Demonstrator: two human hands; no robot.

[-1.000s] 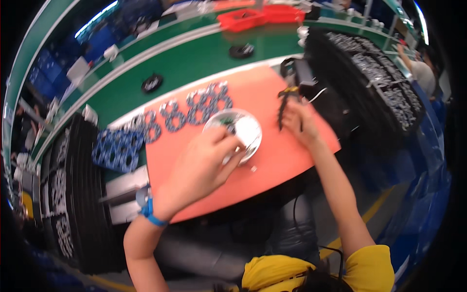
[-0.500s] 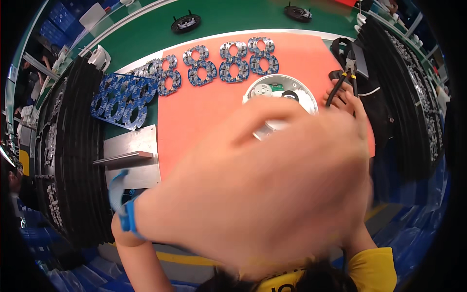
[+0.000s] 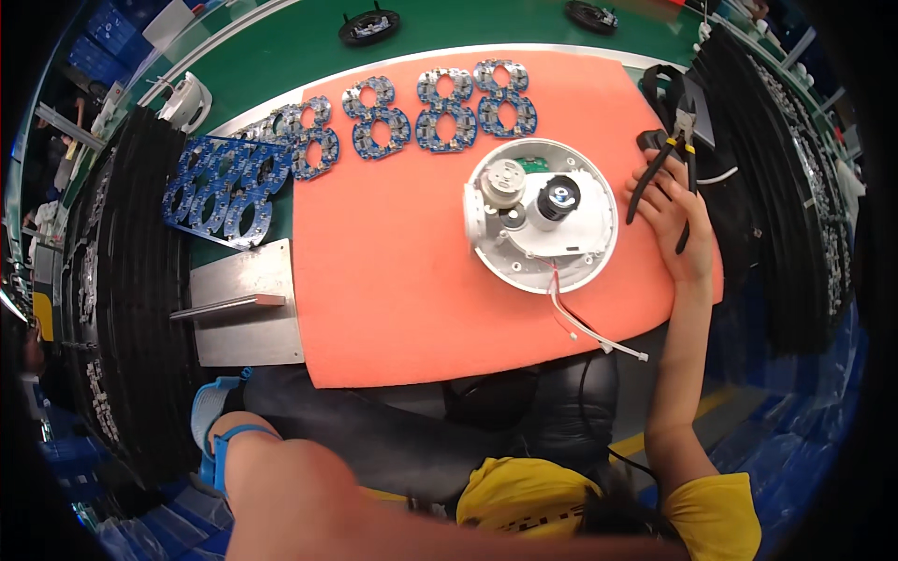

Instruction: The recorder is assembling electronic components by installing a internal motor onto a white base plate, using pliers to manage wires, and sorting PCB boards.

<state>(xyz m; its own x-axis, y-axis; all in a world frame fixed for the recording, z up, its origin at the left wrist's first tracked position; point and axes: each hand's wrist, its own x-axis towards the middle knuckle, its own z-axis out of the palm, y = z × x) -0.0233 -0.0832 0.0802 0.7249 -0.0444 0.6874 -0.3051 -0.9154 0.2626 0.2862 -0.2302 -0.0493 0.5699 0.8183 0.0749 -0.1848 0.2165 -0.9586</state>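
Note:
My right hand (image 3: 675, 201) is at the right edge of the orange mat, holding diagonal cutters (image 3: 689, 150). Their black and yellow handles lie across its fingers, and the jaws point away from me. My left hand (image 3: 304, 481) is raised close to the camera at the lower left, large and blurred. A blue strap (image 3: 224, 453) circles that wrist; the fingers cannot be seen. Left of the cutters, a round white housing (image 3: 589, 252) rests on the mat. Inside are a silver motor (image 3: 506, 180), a black cylindrical part (image 3: 558, 196) and a green board. Thin wires (image 3: 585, 327) trail from it towards me.
Several blue figure-eight circuit boards (image 3: 447, 110) line the far side of the orange mat (image 3: 393, 271), beside a blue board panel (image 3: 229, 192). A metal plate with a bar (image 3: 245, 327) lies left. Stacked black trays (image 3: 122, 299) flank both sides. Black round parts (image 3: 369, 28) sit on the green surface.
My left hand has moved down and left, uncovering the housing, its wires and the mat's near edge. My right hand still holds the cutters. The view has shifted slightly.

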